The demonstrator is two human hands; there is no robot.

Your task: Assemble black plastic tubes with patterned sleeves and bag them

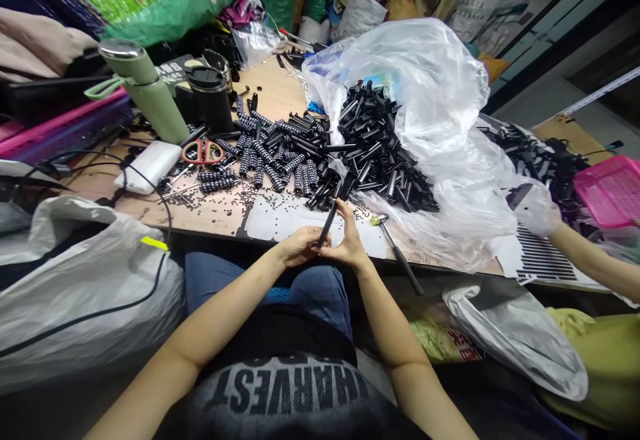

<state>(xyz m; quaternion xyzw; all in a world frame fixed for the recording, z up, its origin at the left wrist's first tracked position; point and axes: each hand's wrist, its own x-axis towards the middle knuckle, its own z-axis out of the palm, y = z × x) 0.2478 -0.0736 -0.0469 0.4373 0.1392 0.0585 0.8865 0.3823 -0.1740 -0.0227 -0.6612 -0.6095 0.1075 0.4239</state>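
My left hand (299, 245) and my right hand (346, 240) meet at the table's front edge, both closed around one slim black tube (329, 221) that stands tilted between them. Just beyond lies a big heap of plain black tubes (375, 153) spilling out of a clear plastic bag (430, 93). To its left is a pile of black tubes studded with white dots (270, 157). Tiny black beads (220, 207) are scattered on the wood, and a white sheet (280, 221) lies under my hands.
A green flask (145, 87), a black mug (207, 97), red-handled scissors (203, 152) and a white box (147, 167) stand at the left. A hammer-like tool (397, 253) overhangs the edge. Another person's arm (590, 263) reaches in at right, near a pink basket (613, 190).
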